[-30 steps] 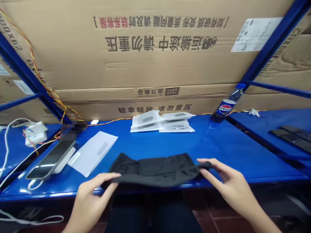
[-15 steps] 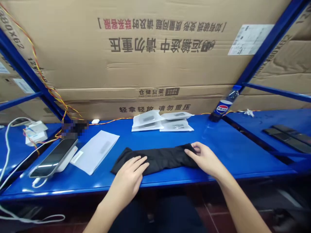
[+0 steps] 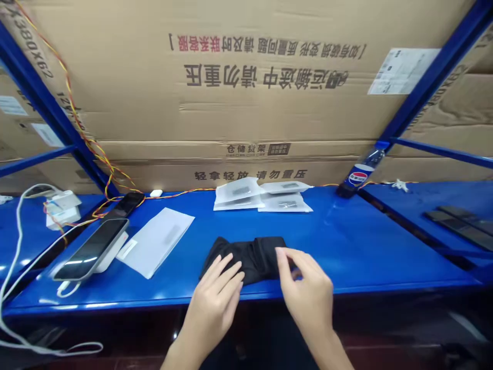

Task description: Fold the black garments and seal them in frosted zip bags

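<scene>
A folded black cloth (image 3: 254, 254) lies at the front of the blue shelf, its right part doubled over onto itself. Flat on its left part rests my left hand (image 3: 216, 294), fingers stretched out. My right hand (image 3: 308, 285) is at the cloth's right end, thumb and fingers bent around the folded edge. The fingertips of that hand are partly hidden behind it.
Several frosted plastic bags (image 3: 283, 202) lie at the back, with a white packet (image 3: 156, 241) at left. Beside it are a phone (image 3: 92, 249) and white cables. A cola bottle (image 3: 362, 172) leans by the right post. Cardboard (image 3: 215, 121) closes off the back.
My right hand has moved left with the cloth's right end, folding it over, so the cloth is now shorter. My left hand stays on the left part. The view has shifted slightly.
</scene>
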{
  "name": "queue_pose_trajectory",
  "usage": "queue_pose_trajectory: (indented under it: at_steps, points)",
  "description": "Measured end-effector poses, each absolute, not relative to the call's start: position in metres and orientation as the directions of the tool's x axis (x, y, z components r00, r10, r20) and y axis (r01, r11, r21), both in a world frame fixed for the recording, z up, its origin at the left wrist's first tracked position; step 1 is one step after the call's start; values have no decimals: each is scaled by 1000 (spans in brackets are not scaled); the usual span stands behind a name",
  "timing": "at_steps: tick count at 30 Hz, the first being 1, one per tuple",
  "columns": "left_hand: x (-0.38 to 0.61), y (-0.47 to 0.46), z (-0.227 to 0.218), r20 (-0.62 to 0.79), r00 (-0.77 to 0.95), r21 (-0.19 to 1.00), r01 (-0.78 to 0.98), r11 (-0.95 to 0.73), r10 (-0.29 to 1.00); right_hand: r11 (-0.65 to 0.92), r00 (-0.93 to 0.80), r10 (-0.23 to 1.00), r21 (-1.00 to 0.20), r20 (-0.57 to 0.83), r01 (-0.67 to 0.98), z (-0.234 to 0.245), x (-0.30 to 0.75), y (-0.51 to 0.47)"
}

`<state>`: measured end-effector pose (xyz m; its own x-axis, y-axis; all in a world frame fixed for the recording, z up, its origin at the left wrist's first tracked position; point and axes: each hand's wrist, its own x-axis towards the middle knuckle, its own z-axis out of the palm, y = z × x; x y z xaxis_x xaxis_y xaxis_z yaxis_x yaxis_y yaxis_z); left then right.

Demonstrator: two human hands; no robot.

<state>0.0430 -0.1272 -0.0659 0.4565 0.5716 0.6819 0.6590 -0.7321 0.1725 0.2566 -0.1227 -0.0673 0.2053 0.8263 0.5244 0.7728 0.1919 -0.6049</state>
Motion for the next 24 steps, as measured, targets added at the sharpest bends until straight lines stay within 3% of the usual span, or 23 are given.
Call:
queue_pose_trajectory:
  at_steps: [2, 4, 8, 10, 12, 15, 19, 21, 24]
  points:
    - [34, -132, -64, 695, 422, 173, 687, -705, 582, 59, 318, 774, -562, 547, 825, -78, 272, -118]
    - [25, -135, -63, 708, 381, 177, 719, -672, 595, -11, 320, 806, -527, 499, 850, -83, 287, -111]
    - [19, -137, -68, 714, 321, 219, 741, -635, 622, -75, 361, 885, -675, 294, 734, -72, 295, -101]
    - [24, -135, -72, 702, 322, 240, 732, -637, 635, -75, 443, 834, -729, 329, 680, -57, 285, -101]
    - [33, -132, -75, 686, 335, 251, 723, -643, 645, 19, 466, 742, -710, 482, 704, -44, 264, -103]
    - [42, -130, -76, 667, 314, 303, 714, -631, 675, 282, 256, 667, -555, 700, 782, -38, 223, -113]
    - [27, -132, -71, 699, 84, 382, 796, -470, 710, 571, -197, 712, -393, 674, 721, -58, 186, -126]
    - [7, -129, -66, 742, -45, 357, 871, -338, 668, 622, -261, 684, -357, 681, 697, -68, 186, -127]
    - [-26, -112, -57, 738, -65, 233, 959, -163, 672, 599, -271, 661, -274, 700, 752, -72, 197, -123]
